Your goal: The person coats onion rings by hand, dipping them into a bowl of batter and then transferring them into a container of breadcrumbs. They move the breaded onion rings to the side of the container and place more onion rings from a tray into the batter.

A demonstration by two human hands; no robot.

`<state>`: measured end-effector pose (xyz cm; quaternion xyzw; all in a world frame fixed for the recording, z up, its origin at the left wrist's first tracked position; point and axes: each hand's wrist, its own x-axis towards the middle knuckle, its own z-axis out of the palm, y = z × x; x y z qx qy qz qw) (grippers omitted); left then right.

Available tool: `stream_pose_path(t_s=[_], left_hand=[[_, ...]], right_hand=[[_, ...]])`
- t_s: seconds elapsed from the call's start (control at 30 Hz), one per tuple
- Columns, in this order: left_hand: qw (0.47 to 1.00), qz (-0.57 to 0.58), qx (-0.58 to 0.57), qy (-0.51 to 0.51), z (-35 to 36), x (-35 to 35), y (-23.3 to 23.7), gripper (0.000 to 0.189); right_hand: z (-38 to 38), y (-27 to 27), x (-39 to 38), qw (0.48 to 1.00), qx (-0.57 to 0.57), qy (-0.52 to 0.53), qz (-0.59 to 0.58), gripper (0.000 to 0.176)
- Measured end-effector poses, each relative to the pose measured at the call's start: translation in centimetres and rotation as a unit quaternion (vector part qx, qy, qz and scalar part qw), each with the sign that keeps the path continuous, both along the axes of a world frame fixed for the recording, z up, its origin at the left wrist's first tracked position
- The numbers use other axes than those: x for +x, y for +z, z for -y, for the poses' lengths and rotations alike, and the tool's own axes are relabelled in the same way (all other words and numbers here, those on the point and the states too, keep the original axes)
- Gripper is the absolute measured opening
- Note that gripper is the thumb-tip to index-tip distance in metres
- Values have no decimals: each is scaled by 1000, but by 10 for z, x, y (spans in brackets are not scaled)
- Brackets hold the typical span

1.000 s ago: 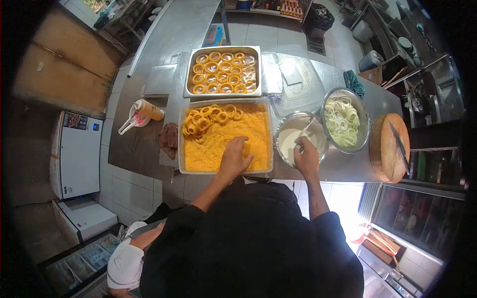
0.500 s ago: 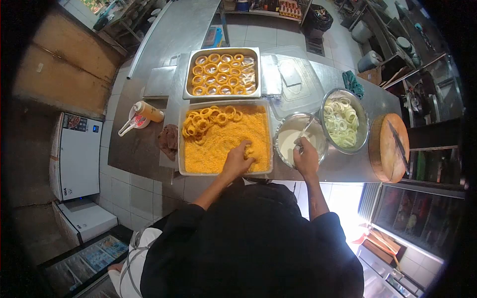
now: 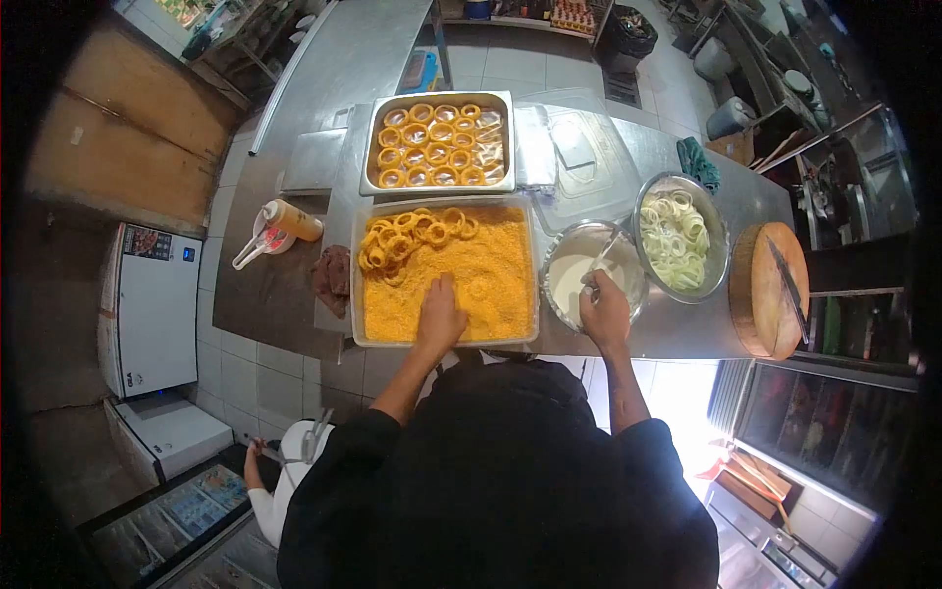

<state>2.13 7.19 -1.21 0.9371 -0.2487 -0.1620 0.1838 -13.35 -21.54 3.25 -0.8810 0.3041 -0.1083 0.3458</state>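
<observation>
My left hand (image 3: 443, 314) is low in a clear plastic tub (image 3: 535, 294) of orange breadcrumbs (image 3: 496, 270), fingers drawn together and their tips down in the crumbs. Breaded onion rings (image 3: 402, 236) lie heaped at the tub's far left. My right hand (image 3: 604, 312) is closed around a slim pale utensil (image 3: 606, 251) over a metal bowl (image 3: 643, 285) of whitish batter (image 3: 569, 280). The kind of utensil I cannot tell. Just right of that bowl, another metal bowl (image 3: 723, 265) holds pale raw onion rings (image 3: 675, 240).
Behind the tub, a steel tray (image 3: 371, 147) holds rows of breaded rings. A knife (image 3: 788, 285) lies on a round wooden board (image 3: 756, 304) at right. On the left are a squeeze bottle (image 3: 296, 221) and brown cloth (image 3: 332, 278). Someone in white (image 3: 285, 496) is at lower left.
My left hand has moved left through the crumbs, and a ring-shaped mark shows where it was. My right hand stays in place. The person in white has shifted, showing more arm.
</observation>
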Motion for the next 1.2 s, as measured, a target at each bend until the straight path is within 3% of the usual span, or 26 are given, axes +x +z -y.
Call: stream_pose_path(t_s=[0.07,0.17,0.2,0.27,0.47,0.6,0.67,0.87,1.2], left_hand=[[970,-110,-213,33,7,1,3,74],[953,-158,-252,49,19,-2,27,70],[953,-158,-252,49,20,-4,31,70],[988,52,-135,-55,21,-11,38,76],[981,120,-133,-70,27,-8,27,83],[977,131,-125,-116,31,4,17,79],[974,107,-167,-108,32,7,16,73],[962,89,-253,-49,34,13,16,58],[970,111,-210,-56,29,17,10,50]], right_hand=[[1,-2,0,1000,-10,4,4,22],[-1,4,1,1000,9,-7,-7,22],[0,2,1,1000,8,-7,-7,22],[1,-3,0,1000,-11,0,28,21],[0,4,0,1000,-6,5,11,22],[2,-5,0,1000,-13,2,3,23],[0,-7,0,998,-28,-1,51,17],[-1,-1,-1,999,-22,0,46,20],[0,0,-1,1000,-5,-3,12,23]])
